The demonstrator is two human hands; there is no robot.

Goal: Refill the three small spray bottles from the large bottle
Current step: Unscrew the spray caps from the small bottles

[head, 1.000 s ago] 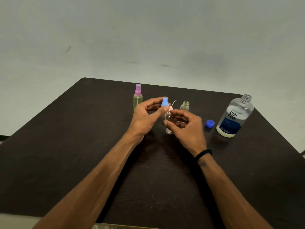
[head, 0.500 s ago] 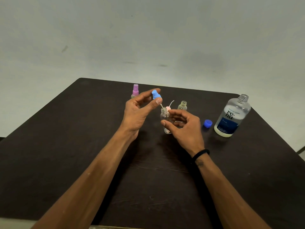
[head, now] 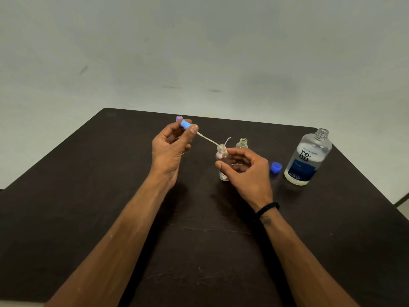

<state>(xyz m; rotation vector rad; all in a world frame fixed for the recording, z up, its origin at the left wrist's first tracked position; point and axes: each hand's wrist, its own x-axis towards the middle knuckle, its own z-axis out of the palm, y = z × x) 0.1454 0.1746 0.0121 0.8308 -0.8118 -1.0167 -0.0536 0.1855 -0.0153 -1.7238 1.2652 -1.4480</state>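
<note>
The right hand, nearest, curls its fingers round the small clear bottle, which stands upright near the middle of the table. To its left and a little farther, the left hand pinches the blue spray cap, tilted, cap end up to the far left. Its thin tube slants down to the right, tip at the bottle's mouth. Best to lift along the tube's line until it clears, bottle held steady. Farther right stand another open small bottle, a blue lid and the large bottle, uncapped.
</note>
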